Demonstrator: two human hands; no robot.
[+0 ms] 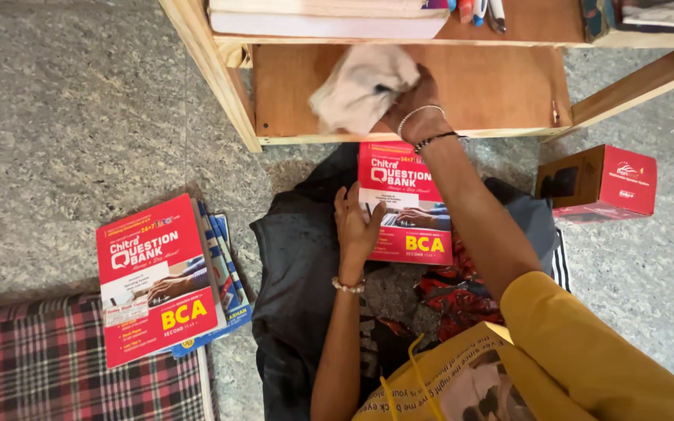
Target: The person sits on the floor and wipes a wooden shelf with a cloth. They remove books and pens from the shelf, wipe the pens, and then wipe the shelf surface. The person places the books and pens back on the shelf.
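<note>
— Head view looks down on what, exactly?

— On a low wooden shelf unit point(228, 86). Its upper shelf carries a thick white book point(329, 22) and a few pens point(481, 11); the lower compartment holds only the right hand point(415, 105), whose fingers are closed around a crumpled beige cloth point(362, 84) pressed against the shelf board.

— And the arm?

— Stretched forward from a mustard-yellow sleeve point(587, 351), with a bangle and a dark beaded band at the wrist.

— The other hand?

— The left hand point(355, 226) rests on the lap, fingers loosely spread, touching the left edge of a red question book point(407, 206) that lies on dark fabric just in front of the shelf.

— Anything else around?

— To the left, on the stone floor point(64, 117), a second red book point(157, 281) sits on top of a blue one point(228, 273), beside a plaid mat point(56, 366). To the right, a red and brown carton point(598, 183) stands near the shelf's slanted leg. Nothing lies between the cloth and the board.
</note>
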